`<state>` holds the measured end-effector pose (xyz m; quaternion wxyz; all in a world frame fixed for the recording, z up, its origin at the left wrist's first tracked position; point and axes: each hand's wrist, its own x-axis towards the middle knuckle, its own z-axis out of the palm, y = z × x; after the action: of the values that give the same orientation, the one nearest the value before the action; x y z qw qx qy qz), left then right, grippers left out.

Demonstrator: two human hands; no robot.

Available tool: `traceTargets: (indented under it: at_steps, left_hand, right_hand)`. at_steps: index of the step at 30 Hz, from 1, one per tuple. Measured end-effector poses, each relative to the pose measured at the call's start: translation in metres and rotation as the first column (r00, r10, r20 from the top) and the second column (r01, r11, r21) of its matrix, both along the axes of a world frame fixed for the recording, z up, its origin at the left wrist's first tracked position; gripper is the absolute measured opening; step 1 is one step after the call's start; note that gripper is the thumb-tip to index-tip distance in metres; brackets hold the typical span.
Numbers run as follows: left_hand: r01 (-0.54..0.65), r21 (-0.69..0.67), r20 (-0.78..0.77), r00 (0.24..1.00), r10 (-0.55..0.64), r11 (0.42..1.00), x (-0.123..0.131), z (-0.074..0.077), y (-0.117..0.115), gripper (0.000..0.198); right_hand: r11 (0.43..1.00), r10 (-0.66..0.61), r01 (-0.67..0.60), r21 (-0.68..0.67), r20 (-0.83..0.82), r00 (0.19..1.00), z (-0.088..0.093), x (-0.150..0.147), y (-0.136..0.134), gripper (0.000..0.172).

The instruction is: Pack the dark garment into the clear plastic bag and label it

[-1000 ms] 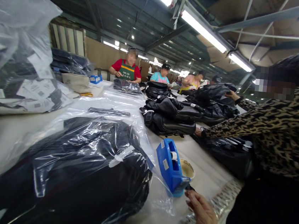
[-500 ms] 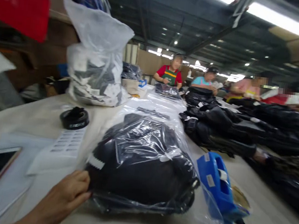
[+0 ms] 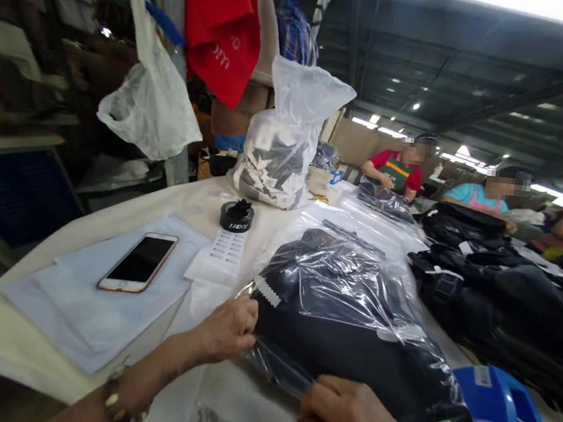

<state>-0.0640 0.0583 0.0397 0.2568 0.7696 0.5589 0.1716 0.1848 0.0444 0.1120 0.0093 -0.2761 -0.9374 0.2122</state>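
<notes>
A black bag wrapped in a clear plastic bag point(image 3: 351, 312) lies on the white table point(image 3: 82, 234) in front of me. My left hand point(image 3: 226, 326) is closed on the near left edge of its plastic wrap. My right hand point(image 3: 345, 416) rests on the near end of the same package, fingers curled against the plastic. A blue tape dispenser point(image 3: 506, 419) stands just right of my right hand.
A phone point(image 3: 138, 262) lies on white sheets at the left. A label sheet point(image 3: 226, 249), a black roll point(image 3: 237, 215) and a plastic sack of tags point(image 3: 280, 150) stand beyond. Loose black bags point(image 3: 495, 287) pile up at the right. Other people work at the far end.
The view swung left. My left hand came in and took the package's left edge; my right hand moved from beside the tape dispenser onto the package's near end.
</notes>
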Motion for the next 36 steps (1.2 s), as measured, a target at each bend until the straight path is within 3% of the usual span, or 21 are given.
traceTargets:
  at_steps: [2,4,8,12,18,23,27,28,30,31,32,33,36]
  left_hand:
    - [-0.002,0.009,0.006,1.000,0.002,1.000,0.000,-0.002,0.001,0.036]
    - [-0.009,0.017,0.010,1.000,0.009,1.000,-0.001,-0.003,0.001,0.034]
    - [-0.003,0.026,0.019,1.000,0.002,1.000,-0.002,-0.008,0.001,0.032]
    - [0.017,0.021,0.024,1.000,-0.017,1.000,-0.003,-0.009,0.002,0.036]
    - [0.030,0.011,0.049,0.998,-0.031,0.999,-0.004,-0.009,0.004,0.031]
    - [0.039,0.003,0.088,0.995,-0.040,0.999,-0.007,-0.012,0.006,0.029]
    - [0.029,-0.012,0.143,0.989,-0.027,0.999,-0.009,-0.017,0.007,0.029]
    - [0.026,-0.014,0.157,0.987,-0.023,1.000,-0.009,-0.018,0.007,0.028]
    - [0.026,-0.018,0.180,0.983,-0.023,0.999,-0.009,-0.019,0.007,0.028]
    - [0.029,-0.020,0.187,0.982,-0.025,0.999,-0.010,-0.019,0.007,0.027]
    - [0.033,-0.021,0.190,0.981,-0.029,0.999,-0.010,-0.018,0.008,0.026]
    - [0.042,-0.022,0.190,0.981,-0.037,0.999,-0.011,-0.018,0.008,0.024]
    - [0.081,-0.024,0.185,0.980,-0.076,0.996,-0.018,-0.017,0.009,0.020]
  right_hand:
    - [0.992,0.119,-0.123,0.030,0.110,0.987,0.004,-0.037,0.016,0.015]
    - [0.977,0.159,-0.186,0.101,0.230,0.960,-0.003,-0.062,0.029,0.015]
    - [0.963,0.084,-0.166,0.214,0.346,0.935,-0.020,-0.087,0.045,0.018]
    - [0.969,-0.025,-0.068,0.235,0.371,0.928,-0.024,-0.098,0.051,0.018]
    - [0.946,-0.260,0.162,0.280,0.362,0.895,-0.026,-0.110,0.053,0.015]
    - [0.895,-0.407,0.312,0.319,0.298,0.863,-0.020,-0.099,0.064,0.036]
    - [0.866,-0.422,0.344,0.363,0.162,0.892,-0.031,-0.079,0.054,0.004]
    - [0.859,-0.369,0.316,0.403,0.057,0.928,-0.040,-0.076,0.047,0.009]
    - [0.812,-0.135,0.229,0.537,-0.209,0.969,-0.066,-0.075,0.030,0.028]
    - [0.735,-0.019,0.261,0.625,-0.365,0.931,-0.082,-0.077,0.022,0.037]
    - [0.612,0.082,0.345,0.712,-0.491,0.868,-0.098,-0.080,0.017,0.043]
    - [0.514,0.156,0.362,0.778,-0.500,0.852,-0.115,-0.086,0.013,0.042]
    - [0.321,0.207,0.471,0.821,-0.546,0.811,-0.164,-0.102,0.016,0.039]
